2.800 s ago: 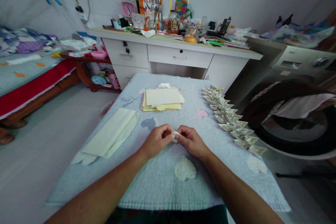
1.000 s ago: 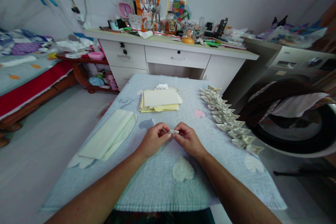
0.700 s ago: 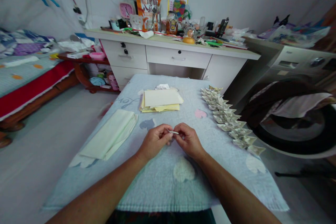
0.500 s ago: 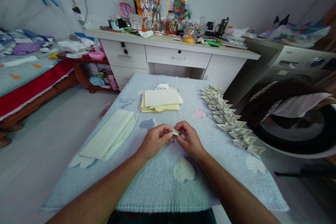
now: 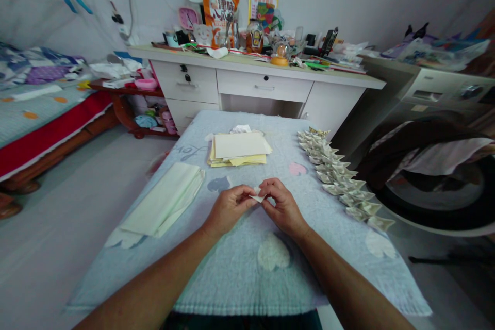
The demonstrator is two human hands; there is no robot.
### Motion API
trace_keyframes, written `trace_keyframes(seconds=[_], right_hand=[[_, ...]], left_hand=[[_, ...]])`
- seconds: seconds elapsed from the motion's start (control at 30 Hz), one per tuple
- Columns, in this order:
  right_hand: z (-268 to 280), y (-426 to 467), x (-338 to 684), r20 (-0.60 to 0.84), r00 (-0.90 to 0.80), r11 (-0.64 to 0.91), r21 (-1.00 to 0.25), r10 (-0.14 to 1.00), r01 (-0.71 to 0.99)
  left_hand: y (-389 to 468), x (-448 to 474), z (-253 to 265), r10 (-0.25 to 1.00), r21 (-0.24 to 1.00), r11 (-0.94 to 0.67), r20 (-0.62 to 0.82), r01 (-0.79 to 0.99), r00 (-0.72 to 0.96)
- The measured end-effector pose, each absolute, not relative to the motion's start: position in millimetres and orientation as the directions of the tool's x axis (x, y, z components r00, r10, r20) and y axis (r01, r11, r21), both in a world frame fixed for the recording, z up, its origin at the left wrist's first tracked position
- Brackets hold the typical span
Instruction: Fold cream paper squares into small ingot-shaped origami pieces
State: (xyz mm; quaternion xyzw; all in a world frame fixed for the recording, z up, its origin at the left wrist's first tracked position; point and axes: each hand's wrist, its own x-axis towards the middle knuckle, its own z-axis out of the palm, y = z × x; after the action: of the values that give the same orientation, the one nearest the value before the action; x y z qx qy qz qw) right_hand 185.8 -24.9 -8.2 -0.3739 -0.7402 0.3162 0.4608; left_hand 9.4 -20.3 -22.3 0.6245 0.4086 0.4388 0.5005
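Note:
A small folded piece of pale paper is pinched between both hands above the middle of the cloth-covered table. My left hand grips its left side with thumb and forefinger. On its right side, my right hand is closed with fingertips bent over the paper, hiding part of it. Beyond the hands lies a stack of cream and yellow paper sheets. Pale green folded sheets rest to the left. Rows of folded paper pieces with pointed ends run along the right side.
A white desk cluttered with jars, a snack bag and a pink clock stands behind the table. At right is a washing machine with clothes hanging from its open door. A bed is on the left.
The paper between my fingers has tilted and now shows a pointed, triangular shape. Both hands stay close together in nearly the same place; the whole view has shifted slightly.

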Motion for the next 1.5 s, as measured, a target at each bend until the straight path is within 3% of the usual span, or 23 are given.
trace_keyframes(seconds=[0.37, 0.63, 0.77, 1.23, 1.5], right_hand=[[-7, -25, 188, 0.452, -0.288, 0.526, -0.801, 0.844, 0.286], [-13, -22, 189, 0.387, -0.256, 0.431, -0.891, 0.886, 0.144], [-19, -21, 189, 0.327, -0.274, 0.376, -0.914, 0.905, 0.152], [-14, -21, 189, 0.406, -0.280, 0.465, -0.864, 0.870, 0.194], [-11, -22, 189, 0.380, -0.298, 0.449, -0.867, 0.876, 0.216]], left_hand=[[-20, 6, -23, 0.926, 0.905, -0.332, 0.259, 0.265, 0.275], [-19, 4, -25, 0.933, 0.931, -0.318, 0.274, 0.180, 0.233], [-19, 4, -21, 0.931, 0.929, -0.328, 0.288, 0.169, 0.224], [-19, 5, -21, 0.929, 0.922, -0.326, 0.273, 0.206, 0.249], [-22, 6, -9, 0.926, 0.907, -0.347, 0.289, 0.241, 0.244]])
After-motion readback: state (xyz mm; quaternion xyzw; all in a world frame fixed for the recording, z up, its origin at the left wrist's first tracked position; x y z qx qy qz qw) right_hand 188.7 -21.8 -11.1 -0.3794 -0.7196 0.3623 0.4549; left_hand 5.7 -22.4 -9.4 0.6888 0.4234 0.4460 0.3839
